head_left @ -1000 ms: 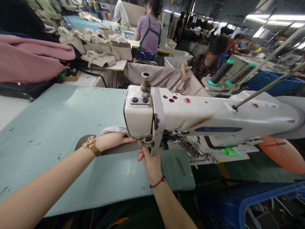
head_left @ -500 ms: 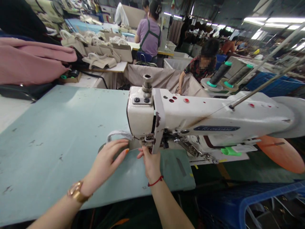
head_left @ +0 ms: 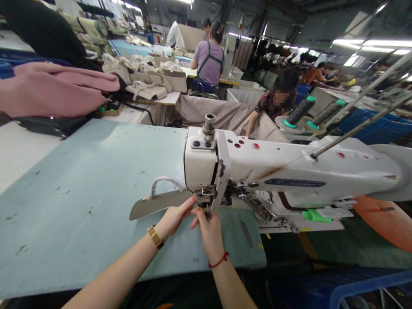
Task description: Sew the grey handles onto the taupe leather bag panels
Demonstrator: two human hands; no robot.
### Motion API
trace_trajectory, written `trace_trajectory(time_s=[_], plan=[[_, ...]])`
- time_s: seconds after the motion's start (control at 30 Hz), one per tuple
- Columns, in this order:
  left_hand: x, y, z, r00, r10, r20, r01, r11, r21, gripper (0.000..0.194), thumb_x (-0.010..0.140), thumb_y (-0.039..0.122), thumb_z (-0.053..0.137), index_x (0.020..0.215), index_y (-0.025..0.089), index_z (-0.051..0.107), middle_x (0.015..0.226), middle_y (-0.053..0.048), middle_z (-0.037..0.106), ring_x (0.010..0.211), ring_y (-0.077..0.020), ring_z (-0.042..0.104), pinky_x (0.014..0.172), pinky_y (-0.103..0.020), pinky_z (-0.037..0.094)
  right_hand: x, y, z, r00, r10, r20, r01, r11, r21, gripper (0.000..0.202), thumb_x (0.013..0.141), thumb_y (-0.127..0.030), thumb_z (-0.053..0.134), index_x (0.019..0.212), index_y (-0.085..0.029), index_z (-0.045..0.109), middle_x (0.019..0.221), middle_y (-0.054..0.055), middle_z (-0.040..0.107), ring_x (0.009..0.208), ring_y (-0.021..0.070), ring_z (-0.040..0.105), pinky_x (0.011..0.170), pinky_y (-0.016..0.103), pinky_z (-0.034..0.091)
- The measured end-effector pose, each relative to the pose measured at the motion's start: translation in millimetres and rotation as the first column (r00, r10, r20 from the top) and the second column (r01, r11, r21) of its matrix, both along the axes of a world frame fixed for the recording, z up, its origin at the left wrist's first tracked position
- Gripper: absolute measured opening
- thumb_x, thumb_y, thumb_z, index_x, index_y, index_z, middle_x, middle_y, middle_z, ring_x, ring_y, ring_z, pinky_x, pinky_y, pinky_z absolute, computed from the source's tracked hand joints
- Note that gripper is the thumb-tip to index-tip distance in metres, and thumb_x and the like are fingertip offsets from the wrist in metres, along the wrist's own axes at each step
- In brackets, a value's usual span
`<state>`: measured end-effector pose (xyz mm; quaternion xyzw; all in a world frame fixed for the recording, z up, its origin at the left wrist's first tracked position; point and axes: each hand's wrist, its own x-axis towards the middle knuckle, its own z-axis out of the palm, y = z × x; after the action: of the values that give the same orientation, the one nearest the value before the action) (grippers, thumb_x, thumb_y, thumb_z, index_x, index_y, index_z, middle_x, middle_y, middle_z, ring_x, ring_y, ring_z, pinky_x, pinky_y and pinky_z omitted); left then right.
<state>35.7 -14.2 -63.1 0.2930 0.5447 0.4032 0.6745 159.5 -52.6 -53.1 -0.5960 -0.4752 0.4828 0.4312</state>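
Note:
A white sewing machine (head_left: 273, 159) stands over the right part of a pale green tabletop (head_left: 80, 193). A flat grey-beige piece (head_left: 154, 205) with a light strap loop (head_left: 161, 180) reaches from the left to below the machine head. My left hand (head_left: 177, 216), with a gold watch at the wrist, has thumb and fingers closed on the near edge of that piece beside the needle area. Close by on the right, my right hand (head_left: 207, 227), with a red bracelet, has its fingers bent together under the machine head. What its fingertips hold is hidden.
Pink material (head_left: 61, 90) lies on a black bag at the left. Beige bags (head_left: 144, 77) are piled behind the table. Across the machine a person (head_left: 277, 101) bends over beige cloth. A blue crate (head_left: 350, 287) stands at the lower right; thread cones (head_left: 299, 112) rise behind the machine.
My left hand has moved right, from lying spread over the piece to gripping its edge near the needle, uncovering the piece and strap. The view has shifted, so the scene sits lower and further right.

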Motion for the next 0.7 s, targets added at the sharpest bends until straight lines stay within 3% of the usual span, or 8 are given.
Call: trace_trajectory(time_s=[0.1, 0.17, 0.3, 0.43, 0.7], plan=[[-3, -3, 12.0, 0.982, -0.038, -0.184, 0.045, 0.998, 0.032, 0.051, 0.062, 0.063, 0.065, 0.046, 0.019, 0.045, 0.049, 0.004, 0.04, 0.053, -0.0123, 0.035, 0.057, -0.027, 0.035, 15, -20, -12.1, 0.996, 0.079, 0.037, -0.077, 0.995, -0.059, 0.044, 0.088, -0.049, 0.048, 0.073, -0.014, 0.07, 0.055, 0.004, 0.066, 0.068, 0.0182, 0.064, 0.075, 0.026, 0.045], [-4, -3, 19.4, 0.955, -0.077, -0.286, 0.099, 0.993, 0.064, 0.054, 0.064, 0.066, 0.058, 0.045, 0.021, 0.036, 0.048, 0.005, 0.032, 0.051, -0.0124, 0.029, 0.054, -0.028, 0.03, 26, -31, -26.1, 0.99, 0.119, 0.082, -0.109, 0.986, -0.124, 0.044, 0.087, -0.05, 0.049, 0.075, -0.013, 0.07, 0.052, 0.004, 0.065, 0.064, 0.0182, 0.063, 0.071, 0.025, 0.044], [-4, 1, 26.3, 0.903, -0.11, -0.415, 0.14, 0.989, 0.042, 0.054, 0.066, 0.071, 0.05, 0.047, 0.022, 0.037, 0.05, 0.003, 0.034, 0.054, -0.0141, 0.031, 0.055, -0.028, 0.028, 41, -42, -52.3, 0.975, 0.163, 0.153, -0.126, 0.967, -0.223, 0.043, 0.086, -0.05, 0.05, 0.075, -0.013, 0.069, 0.05, 0.004, 0.065, 0.057, 0.0174, 0.061, 0.061, 0.023, 0.041], [-3, 2, 26.2, 0.893, -0.1, -0.438, 0.133, 0.99, 0.045, 0.055, 0.067, 0.073, 0.046, 0.047, 0.023, 0.032, 0.05, 0.003, 0.03, 0.053, -0.0137, 0.028, 0.054, -0.028, 0.026, 44, -42, -62.1, 0.969, 0.176, 0.175, -0.138, 0.968, -0.21, 0.043, 0.085, -0.05, 0.05, 0.074, -0.012, 0.07, 0.05, 0.004, 0.064, 0.057, 0.0172, 0.061, 0.06, 0.023, 0.041], [2, 3, 16.6, 0.925, -0.016, -0.379, 0.04, 0.998, 0.054, 0.053, 0.066, 0.069, 0.052, 0.047, 0.022, 0.035, 0.05, 0.004, 0.031, 0.052, -0.0129, 0.029, 0.053, -0.027, 0.029, 45, -41, -59.6, 0.968, 0.19, 0.163, -0.152, 0.963, -0.22, 0.04, 0.084, -0.047, 0.05, 0.074, -0.013, 0.069, 0.051, 0.004, 0.064, 0.056, 0.017, 0.061, 0.06, 0.023, 0.043]])
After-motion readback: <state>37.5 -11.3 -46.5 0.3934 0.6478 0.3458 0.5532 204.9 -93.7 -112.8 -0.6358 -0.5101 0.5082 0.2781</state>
